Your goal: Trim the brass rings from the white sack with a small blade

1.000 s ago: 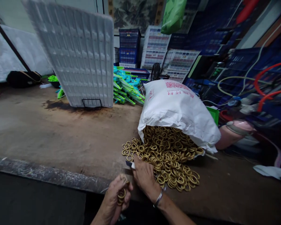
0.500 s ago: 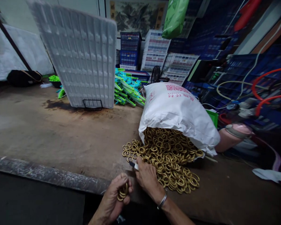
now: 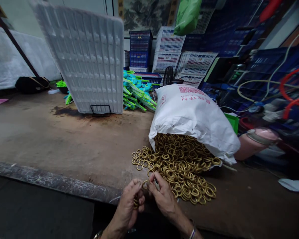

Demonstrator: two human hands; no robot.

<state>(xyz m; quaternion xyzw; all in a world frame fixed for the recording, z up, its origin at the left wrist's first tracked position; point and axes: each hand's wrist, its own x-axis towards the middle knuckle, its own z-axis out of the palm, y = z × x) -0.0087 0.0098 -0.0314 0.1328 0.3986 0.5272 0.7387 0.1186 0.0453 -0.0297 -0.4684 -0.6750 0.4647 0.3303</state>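
Observation:
My left hand point(image 3: 129, 202) is closed round several brass-coloured rings point(image 3: 136, 201), mostly hidden by its fingers. One more ring point(image 3: 145, 184) sticks out from its thumb and fingertip, between my two hands. My right hand point(image 3: 164, 196) is closed close beside it, fingertips almost at that ring; whether they touch it I cannot tell. A pale sliver of a small white tool point(image 3: 157, 186) shows among the right fingers, its dark tip hidden. Just behind lies a heap of loose rings point(image 3: 186, 179), spilling from the mouth of a white woven sack point(image 3: 189, 116).
A translucent ribbed plastic panel point(image 3: 89, 66) stands in a black wire holder point(image 3: 101, 109) on the brown table point(image 3: 64, 146). Green and blue plastic pieces point(image 3: 137, 93) are piled behind it. A pink bottle point(image 3: 256, 142) stands right of the sack. Stacked crates point(image 3: 168, 49) fill the back.
My right hand has turned and the white tool's dark tip has gone from sight. A ring now shows at my left fingertips, between both hands. The view has shifted slightly.

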